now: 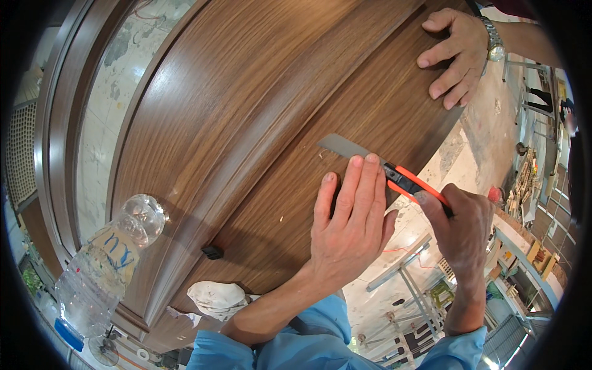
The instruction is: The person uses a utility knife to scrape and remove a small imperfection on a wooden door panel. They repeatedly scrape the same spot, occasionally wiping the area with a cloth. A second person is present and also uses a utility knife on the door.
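Note:
My right hand [461, 225] is closed around the orange-and-black handle of a cutting tool with a broad grey blade [346, 146]; whether the blade has teeth is too small to tell. It points up and left across a brown wood-grain panel [277, 203] with a raised moulding. My left hand [348, 228] lies on the panel with its fingers stretched out, two fingertips touching the blade near the handle. Small pale slivers rest beside the blade and farther left. A co-worker's hand [459, 58] with a metal watch presses on the panel's far right part.
At the left stands a clear plastic bottle [114, 262] with a blue cap. A small black block [213, 251] and a crumpled white cloth [217, 299] lie near the panel's front end. Wooden frame pieces [68, 123] stand farther left. Metal racks and benches are at the right.

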Tool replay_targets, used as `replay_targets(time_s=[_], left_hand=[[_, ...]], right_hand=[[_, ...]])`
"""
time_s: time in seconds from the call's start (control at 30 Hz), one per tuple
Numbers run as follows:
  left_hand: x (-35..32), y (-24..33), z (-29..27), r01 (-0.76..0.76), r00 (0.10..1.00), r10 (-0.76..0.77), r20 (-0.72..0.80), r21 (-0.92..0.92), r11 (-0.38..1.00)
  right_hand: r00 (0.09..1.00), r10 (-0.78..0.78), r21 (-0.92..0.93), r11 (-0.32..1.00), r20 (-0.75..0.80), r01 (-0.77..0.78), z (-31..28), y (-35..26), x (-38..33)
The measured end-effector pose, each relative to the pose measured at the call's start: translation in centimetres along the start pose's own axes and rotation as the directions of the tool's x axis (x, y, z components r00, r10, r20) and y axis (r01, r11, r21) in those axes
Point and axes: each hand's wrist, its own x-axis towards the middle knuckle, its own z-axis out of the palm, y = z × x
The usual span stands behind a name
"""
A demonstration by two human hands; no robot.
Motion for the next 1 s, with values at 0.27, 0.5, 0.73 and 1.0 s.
replay_targets(time_s=[0.27,0.5,0.73,1.0], left_hand=[[0.15,-0.12,-0.23,-0.002,1.0,0.002,0.0,-0.023,1.0],[0.23,-0.05,-0.21,0.004,1.0,-0.004,-0.001,-0.02,1.0],[0.23,0.0,-0.14,0.004,1.0,-0.005,-0.007,-0.01,1.0],[0.1,-0.1,-0.09,-0.005,1.0,0.005,-0.009,-0.023,1.0]], right_hand=[[0.998,0.048,0.02,0.999,-0.029,-0.047,0.19,-0.54,-0.58],[0.999,0.024,0.035,0.999,-0.038,-0.023,0.29,-0.14,-0.43],[0.999,-0.009,-0.013,1.0,-0.037,0.009,0.26,0.1,-0.5],[0.999,-0.018,0.007,1.0,-0.037,0.018,0.52,0.35,-0.39]])
